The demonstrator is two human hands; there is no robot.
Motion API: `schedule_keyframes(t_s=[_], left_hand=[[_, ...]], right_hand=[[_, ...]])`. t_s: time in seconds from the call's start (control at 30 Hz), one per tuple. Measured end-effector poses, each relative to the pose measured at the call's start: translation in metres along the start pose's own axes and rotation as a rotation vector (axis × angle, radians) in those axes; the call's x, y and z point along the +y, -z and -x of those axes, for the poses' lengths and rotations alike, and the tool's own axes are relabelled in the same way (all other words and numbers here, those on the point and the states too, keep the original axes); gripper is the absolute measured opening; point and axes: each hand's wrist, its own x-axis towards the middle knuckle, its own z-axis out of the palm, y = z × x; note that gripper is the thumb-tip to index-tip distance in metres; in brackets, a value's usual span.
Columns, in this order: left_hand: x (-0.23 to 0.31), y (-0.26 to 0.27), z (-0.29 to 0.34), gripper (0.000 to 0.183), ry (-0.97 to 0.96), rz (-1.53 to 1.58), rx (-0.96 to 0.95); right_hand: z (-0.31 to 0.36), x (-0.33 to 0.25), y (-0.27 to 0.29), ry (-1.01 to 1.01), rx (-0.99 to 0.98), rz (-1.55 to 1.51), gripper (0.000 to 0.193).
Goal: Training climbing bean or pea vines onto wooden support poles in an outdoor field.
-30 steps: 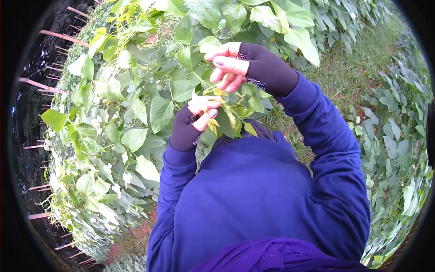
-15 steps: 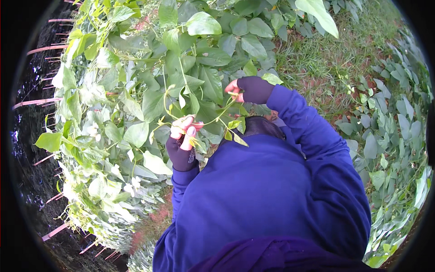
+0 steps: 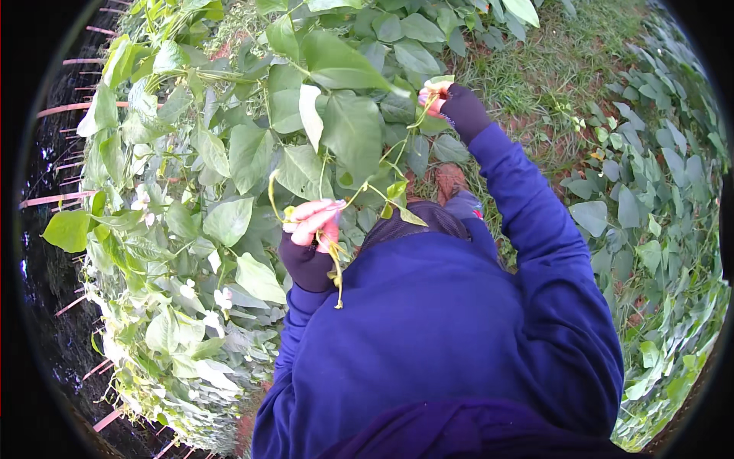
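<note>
Both my hands wear dark fingerless gloves. My left hand [image 3: 312, 223] is closed on thin vine shoots, pinched between thumb and fingers; a yellowish shoot tip hangs below the palm and another curls up beside the fingers. Higher and to the right, my right hand [image 3: 436, 99] pinches the same climbing vine [image 3: 365, 186], with a small leaf at its fingertips. Between the hands the stem runs slack, bearing a few small leaves and one yellow-green leaf [image 3: 411, 217]. Broad green leaves [image 3: 352, 134] of the leafy plants lie just beyond, partly blurred.
A dense row of plants with white flowers [image 3: 222, 298] fills the left side. Pinkish stakes [image 3: 57, 200] stand along the far left before a dark background. Grass [image 3: 527, 73] and reddish soil lie at upper right, with another leafy row [image 3: 627, 210] beyond.
My right hand has moved up and to the right with the vine. My left hand stays nearly in place, its shoots now hanging lower. The leaves beyond have shifted.
</note>
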Motion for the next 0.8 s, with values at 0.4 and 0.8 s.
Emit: schedule_keyframes(t_s=[0.4, 0.8], left_hand=[[-0.005, -0.022, -0.093, 0.021, -0.104, 0.056, -0.27], [-0.008, -0.003, -0.1, 0.021, 0.207, 0.294, -0.143]], right_hand=[[0.074, -0.012, -0.051, -0.025, -0.171, 0.12, 0.028], [0.073, -0.039, 0.018, 0.047, -0.104, 0.264, 0.023]])
